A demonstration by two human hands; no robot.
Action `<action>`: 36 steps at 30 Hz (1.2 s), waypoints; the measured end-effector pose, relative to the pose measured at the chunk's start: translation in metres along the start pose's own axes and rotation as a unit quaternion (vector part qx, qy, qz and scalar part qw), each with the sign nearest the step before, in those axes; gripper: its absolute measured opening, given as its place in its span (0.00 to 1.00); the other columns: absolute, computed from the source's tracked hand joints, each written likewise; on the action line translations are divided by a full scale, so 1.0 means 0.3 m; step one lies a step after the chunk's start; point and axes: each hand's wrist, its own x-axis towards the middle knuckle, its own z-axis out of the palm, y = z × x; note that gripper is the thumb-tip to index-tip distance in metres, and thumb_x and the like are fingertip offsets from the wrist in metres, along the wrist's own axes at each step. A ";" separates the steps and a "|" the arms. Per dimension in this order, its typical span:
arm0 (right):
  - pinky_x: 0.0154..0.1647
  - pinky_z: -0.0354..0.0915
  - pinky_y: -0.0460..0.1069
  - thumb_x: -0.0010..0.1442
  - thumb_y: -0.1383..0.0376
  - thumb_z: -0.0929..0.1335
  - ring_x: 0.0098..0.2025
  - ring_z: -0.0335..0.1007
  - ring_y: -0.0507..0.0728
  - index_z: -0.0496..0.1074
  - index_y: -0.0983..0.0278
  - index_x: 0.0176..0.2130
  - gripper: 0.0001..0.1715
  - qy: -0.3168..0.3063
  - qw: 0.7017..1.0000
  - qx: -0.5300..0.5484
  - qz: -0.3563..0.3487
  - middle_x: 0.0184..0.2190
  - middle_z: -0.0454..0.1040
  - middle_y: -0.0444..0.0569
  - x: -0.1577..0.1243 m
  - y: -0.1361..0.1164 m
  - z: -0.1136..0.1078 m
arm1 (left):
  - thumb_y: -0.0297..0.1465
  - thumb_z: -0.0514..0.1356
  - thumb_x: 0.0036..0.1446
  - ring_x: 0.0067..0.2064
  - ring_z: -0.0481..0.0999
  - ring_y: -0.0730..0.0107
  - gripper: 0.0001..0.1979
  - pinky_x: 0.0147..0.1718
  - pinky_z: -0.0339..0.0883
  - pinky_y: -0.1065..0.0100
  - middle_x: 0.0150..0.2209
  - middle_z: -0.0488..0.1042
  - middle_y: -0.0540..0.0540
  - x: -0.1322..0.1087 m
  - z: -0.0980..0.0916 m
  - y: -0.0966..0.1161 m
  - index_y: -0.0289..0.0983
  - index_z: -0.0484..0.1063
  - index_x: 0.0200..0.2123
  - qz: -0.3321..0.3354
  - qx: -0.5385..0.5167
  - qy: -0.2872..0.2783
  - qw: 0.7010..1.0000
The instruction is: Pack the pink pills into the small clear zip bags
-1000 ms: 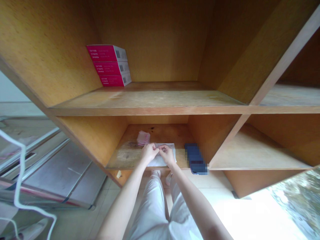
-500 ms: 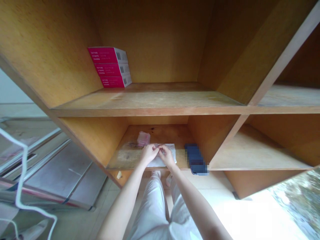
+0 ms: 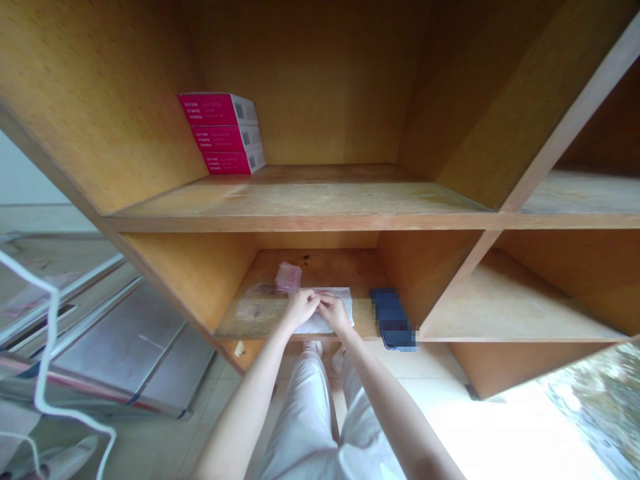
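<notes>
My left hand point(image 3: 301, 308) and my right hand point(image 3: 333, 311) meet over a white sheet point(image 3: 343, 297) on the lower shelf. Fingers of both hands are pinched together, tip to tip. Whatever sits between the fingertips is hidden or too small to make out. Just behind my left hand lies a small pinkish packet in clear wrapping point(image 3: 289, 277). To the right of my right hand a dark blue flat object point(image 3: 389, 308), partly pixelated, reaches over the shelf's front edge.
Three stacked pink-and-white boxes point(image 3: 223, 137) stand at the left of the upper shelf point(image 3: 340, 197). A wooden divider point(image 3: 445, 287) bounds the lower compartment on the right. At the left are a metal-framed glass case point(image 3: 125, 353) and a white cable point(image 3: 45, 360).
My hands stay over the sheet, with the fingertips slightly closer together. The view has shifted very slightly; the packet, boxes and dark blue object stay in place.
</notes>
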 end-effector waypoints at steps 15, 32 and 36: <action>0.36 0.63 0.49 0.50 0.56 0.66 0.32 0.67 0.54 0.73 0.63 0.40 0.19 0.063 0.996 -0.002 0.070 0.34 0.74 0.49 -0.001 0.033 0.005 | 0.39 0.52 0.49 0.12 0.53 0.82 0.14 0.12 0.43 0.75 0.13 0.58 0.55 -0.016 -0.020 -0.081 0.35 0.62 0.19 -0.140 -0.472 0.090 0.866; 0.37 0.65 0.50 0.50 0.55 0.66 0.37 0.70 0.57 0.73 0.64 0.40 0.20 0.067 0.991 0.021 0.117 0.34 0.75 0.49 0.020 0.078 -0.009 | 0.36 0.51 0.46 0.15 0.64 0.74 0.16 0.16 0.55 0.72 0.14 0.68 0.45 -0.021 0.015 -0.143 0.32 0.67 0.15 -0.178 -0.543 -0.207 0.794; 0.38 0.65 0.51 0.49 0.55 0.66 0.38 0.70 0.57 0.74 0.63 0.38 0.19 0.065 0.991 0.035 0.114 0.38 0.75 0.50 0.021 0.068 -0.015 | 0.37 0.51 0.45 0.17 0.65 0.74 0.16 0.16 0.55 0.72 0.16 0.69 0.44 -0.020 0.012 -0.137 0.32 0.68 0.17 -0.176 -0.527 -0.220 0.802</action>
